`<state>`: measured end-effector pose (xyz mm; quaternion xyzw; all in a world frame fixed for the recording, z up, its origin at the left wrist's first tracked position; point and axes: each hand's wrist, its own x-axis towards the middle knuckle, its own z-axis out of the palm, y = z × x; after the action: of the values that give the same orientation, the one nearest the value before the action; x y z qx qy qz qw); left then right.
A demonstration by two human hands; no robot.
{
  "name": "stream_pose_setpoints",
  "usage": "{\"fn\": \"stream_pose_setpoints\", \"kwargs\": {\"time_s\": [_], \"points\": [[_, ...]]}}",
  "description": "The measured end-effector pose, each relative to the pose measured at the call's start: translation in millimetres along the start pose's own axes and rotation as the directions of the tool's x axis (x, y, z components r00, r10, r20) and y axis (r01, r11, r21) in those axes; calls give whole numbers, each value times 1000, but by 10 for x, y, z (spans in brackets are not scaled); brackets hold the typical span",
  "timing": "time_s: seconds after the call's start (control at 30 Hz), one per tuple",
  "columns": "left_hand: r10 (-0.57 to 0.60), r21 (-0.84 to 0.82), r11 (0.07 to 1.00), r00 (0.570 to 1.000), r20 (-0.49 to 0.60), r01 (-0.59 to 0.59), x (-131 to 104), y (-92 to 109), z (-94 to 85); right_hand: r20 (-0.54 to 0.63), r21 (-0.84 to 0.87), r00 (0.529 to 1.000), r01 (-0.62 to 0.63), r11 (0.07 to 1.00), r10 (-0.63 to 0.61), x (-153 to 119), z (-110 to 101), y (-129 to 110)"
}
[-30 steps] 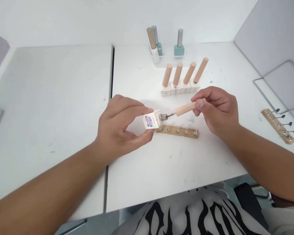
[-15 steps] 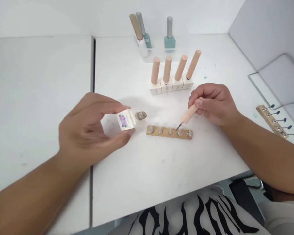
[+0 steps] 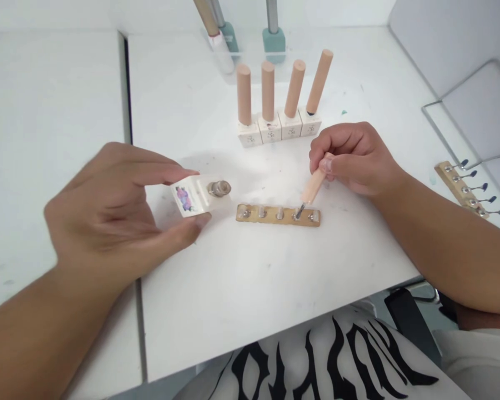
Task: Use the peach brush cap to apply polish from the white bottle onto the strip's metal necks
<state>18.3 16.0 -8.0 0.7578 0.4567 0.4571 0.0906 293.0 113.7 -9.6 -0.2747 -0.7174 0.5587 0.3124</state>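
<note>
Between thumb and fingers, my left hand (image 3: 120,205) pinches a white square nail polish bottle (image 3: 195,195), tipped with its uncapped neck toward the right. A pink and purple flower print shows on its base. My right hand (image 3: 352,158) is closed on the peach handle of a nail polish brush (image 3: 314,183), which slants down to the left. The brush tip is at the fourth clip from the left on a wooden strip (image 3: 270,221), which carries several small clear nail tips. Whether the bristles touch a tip is hard to tell.
Several peach-capped bottles (image 3: 270,130) stand in a row behind the strip. A clear tray (image 3: 250,54) with teal and white bottles is further back. At right lie another strip (image 3: 458,189) with dark tips and a wire frame (image 3: 431,119).
The brush tip has moved right and down, onto the fourth clip. My left hand and its bottle have shifted left, with the bottle turned slightly. The whole view has also shifted.
</note>
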Motion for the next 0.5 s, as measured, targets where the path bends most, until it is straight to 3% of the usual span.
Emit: {"fn": "stream_pose_setpoints", "kwargs": {"time_s": [0.4,0.5], "points": [[-21,42,999,999,-28,23,-47,-71,10,-41,-35,999,9,999,-11,3,2,1],[-51,41,998,998,-37,52,-72,-89,10,-22,15,998,62,998,-62,5,14,-5]]}}
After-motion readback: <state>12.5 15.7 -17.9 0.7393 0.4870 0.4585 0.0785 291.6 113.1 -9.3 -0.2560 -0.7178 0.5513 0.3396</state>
